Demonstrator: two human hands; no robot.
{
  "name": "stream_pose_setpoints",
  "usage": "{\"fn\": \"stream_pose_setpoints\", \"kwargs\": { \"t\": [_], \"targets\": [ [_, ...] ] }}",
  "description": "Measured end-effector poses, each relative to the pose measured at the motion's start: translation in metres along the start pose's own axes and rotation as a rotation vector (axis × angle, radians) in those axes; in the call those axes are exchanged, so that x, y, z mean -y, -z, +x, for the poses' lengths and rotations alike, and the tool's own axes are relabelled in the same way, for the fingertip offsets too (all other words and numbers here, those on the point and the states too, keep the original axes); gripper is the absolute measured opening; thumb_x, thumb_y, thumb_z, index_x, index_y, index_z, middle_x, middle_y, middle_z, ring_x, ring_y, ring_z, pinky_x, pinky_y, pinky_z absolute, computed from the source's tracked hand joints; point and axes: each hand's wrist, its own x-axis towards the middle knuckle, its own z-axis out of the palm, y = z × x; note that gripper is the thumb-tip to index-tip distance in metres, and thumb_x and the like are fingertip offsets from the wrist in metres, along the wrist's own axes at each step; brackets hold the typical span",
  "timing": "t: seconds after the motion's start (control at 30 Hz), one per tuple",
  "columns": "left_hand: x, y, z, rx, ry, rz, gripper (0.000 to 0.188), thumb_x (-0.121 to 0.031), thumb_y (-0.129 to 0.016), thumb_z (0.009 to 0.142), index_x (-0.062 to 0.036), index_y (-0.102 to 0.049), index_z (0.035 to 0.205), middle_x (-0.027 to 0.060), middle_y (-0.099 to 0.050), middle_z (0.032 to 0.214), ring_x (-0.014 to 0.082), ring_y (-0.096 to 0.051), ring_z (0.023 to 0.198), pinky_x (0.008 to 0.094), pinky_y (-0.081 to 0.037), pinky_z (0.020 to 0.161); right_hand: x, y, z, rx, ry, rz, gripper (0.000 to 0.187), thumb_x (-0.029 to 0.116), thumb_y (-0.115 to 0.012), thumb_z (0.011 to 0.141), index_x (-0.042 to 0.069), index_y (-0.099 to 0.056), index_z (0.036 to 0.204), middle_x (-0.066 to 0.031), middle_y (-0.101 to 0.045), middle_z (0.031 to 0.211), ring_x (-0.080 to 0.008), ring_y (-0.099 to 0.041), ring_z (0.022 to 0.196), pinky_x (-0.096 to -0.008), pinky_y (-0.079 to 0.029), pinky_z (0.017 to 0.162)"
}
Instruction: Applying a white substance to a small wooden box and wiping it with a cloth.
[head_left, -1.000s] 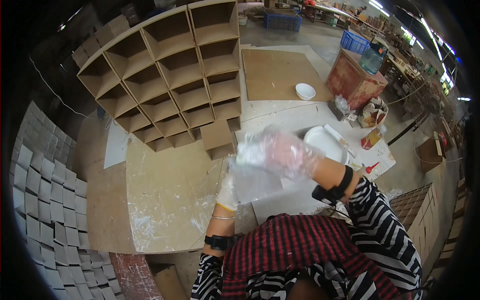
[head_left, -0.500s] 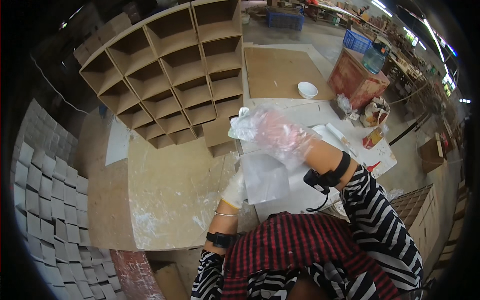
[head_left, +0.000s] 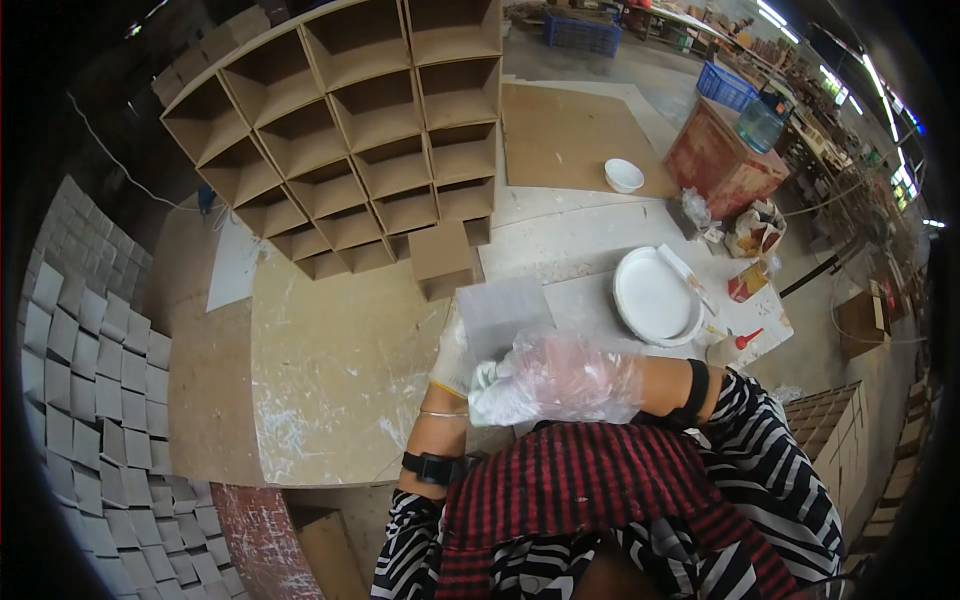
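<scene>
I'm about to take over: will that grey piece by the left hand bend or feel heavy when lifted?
Probably stiff: the grey piece shows a flat face and fairly straight edges. Likely light too, being small, and the left hand seems to hold it from one side.

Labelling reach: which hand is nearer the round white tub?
Right. The right hand is left of the round white tub and nearer the body; the left hand is farther left, at the pale panel.

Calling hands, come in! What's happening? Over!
Left hand holding pale square panel. Plastic-covered right hand holding white wad. Panel's near edge partly hidden.
</scene>
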Motion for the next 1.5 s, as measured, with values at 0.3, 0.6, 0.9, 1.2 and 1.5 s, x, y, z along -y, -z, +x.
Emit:
{"fn": "stream_pose_setpoints", "kwargs": {
  "t": [0.3,0.6,0.9,1.2,1.5],
  "targets": [
    [-0.011,-0.030,0.018,-0.382,0.086,-0.091,0.050,-0.046,-0.054,0.095,-0.0080,-0.056,0.127,0.0096,-0.062,0.120,0.0240,-0.061,0.106,0.0385,-0.051,0.092,-0.018,0.065,0.038,-0.331,0.528,-1.061,0.031,0.014,-0.057,0.086,0.010,-0.062,0.116,-0.0114,-0.061,0.121,-0.0278,-0.057,0.116,-0.0381,-0.045,0.103],
    [-0.033,-0.044,0.015,-0.391,-0.037,-0.196,0.063,-0.056,-0.048,0.094,-0.0017,-0.054,0.125,0.0161,-0.059,0.121,0.0335,-0.060,0.108,0.0432,-0.052,0.091,-0.053,-0.027,-0.001,-0.113,0.083,0.271,0.027,0.009,-0.060,0.085,0.010,-0.064,0.112,-0.0110,-0.064,0.093,-0.0217,-0.064,0.086,-0.0375,-0.050,0.073],
    [0.009,0.014,0.022,-0.024,-0.062,-0.227,0.065,-0.058,-0.047,0.093,-0.0038,-0.054,0.126,0.0155,-0.059,0.124,0.0319,-0.059,0.110,0.0440,-0.050,0.095,0.032,0.041,0.015,-0.225,0.634,-1.026,0.026,0.019,-0.064,0.084,0.021,-0.067,0.110,-0.0079,-0.067,0.102,-0.0266,-0.066,0.079,-0.0364,-0.053,0.067],
    [-0.028,-0.021,-0.009,0.120,0.024,-0.413,0.056,-0.049,-0.046,0.097,-0.0029,-0.052,0.128,0.0118,-0.057,0.124,0.0267,-0.055,0.114,0.0391,-0.044,0.100,0.063,0.036,0.004,0.097,0.311,-1.033,0.042,0.014,-0.062,0.088,0.026,-0.057,0.128,-0.0029,-0.062,0.122,-0.0226,-0.063,0.101,-0.0356,-0.052,0.085],
    [-0.020,-0.039,-0.002,-0.125,0.084,-0.417,0.052,-0.048,-0.045,0.098,-0.0056,-0.055,0.126,0.0111,-0.059,0.123,0.0266,-0.056,0.112,0.0400,-0.045,0.100,0.028,0.060,0.002,-0.257,0.645,-0.917,0.030,0.012,-0.064,0.081,0.009,-0.066,0.112,-0.0094,-0.067,0.103,-0.0255,-0.064,0.096,-0.0342,-0.055,0.078]
  ]
}}
